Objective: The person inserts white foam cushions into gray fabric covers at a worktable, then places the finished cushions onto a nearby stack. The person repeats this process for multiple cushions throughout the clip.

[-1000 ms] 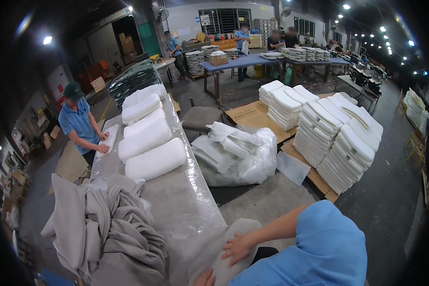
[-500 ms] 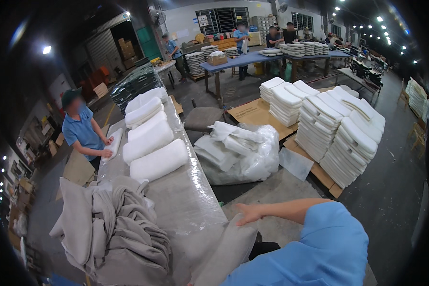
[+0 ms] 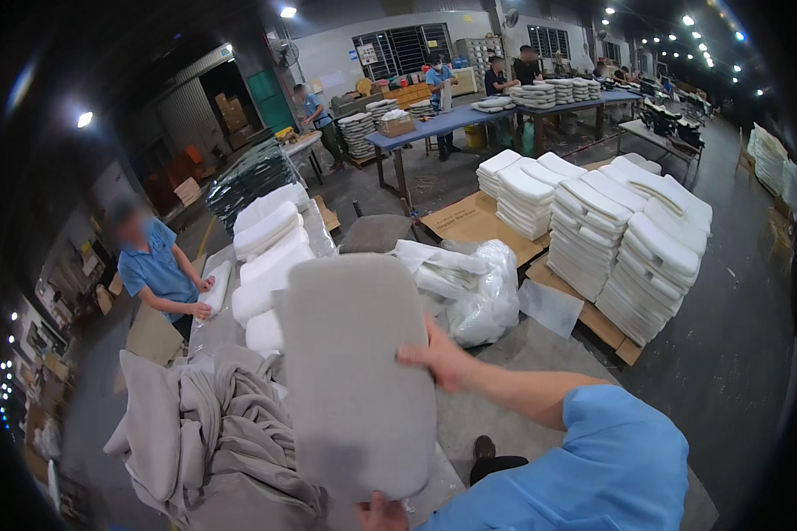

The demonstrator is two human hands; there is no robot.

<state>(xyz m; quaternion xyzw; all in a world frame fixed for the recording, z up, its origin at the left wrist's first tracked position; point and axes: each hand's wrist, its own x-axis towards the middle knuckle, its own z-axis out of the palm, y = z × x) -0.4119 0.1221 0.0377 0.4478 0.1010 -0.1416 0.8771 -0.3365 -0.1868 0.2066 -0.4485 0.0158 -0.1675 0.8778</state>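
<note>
A flat grey cushion [image 3: 354, 372] with rounded corners stands raised in front of me, its broad face toward me. My right hand [image 3: 441, 356] grips its right edge, thumb lying on the face and fingers hidden behind. At the bottom edge, my left hand [image 3: 383, 513] is closed on the cushion, showing only in part at the lower rim of the view. A heap of loose grey fabric covers [image 3: 212, 434] lies on the table to the left of the cushion. Behind it runs a row of white foam pads [image 3: 274, 265], partly hidden by the cushion.
Stacks of white pads [image 3: 593, 230] stand on cardboard at right. A plastic bag of white scraps [image 3: 483, 292] sits beyond my right hand. Across the table at left, a co-worker [image 3: 155, 265] handles a white pad. Farther back, other people stand near blue tables [image 3: 452, 119].
The grey cushion has risen from the table's near edge and turned its broad face toward me. My right hand went up with it; my left hand has come into view at its bottom.
</note>
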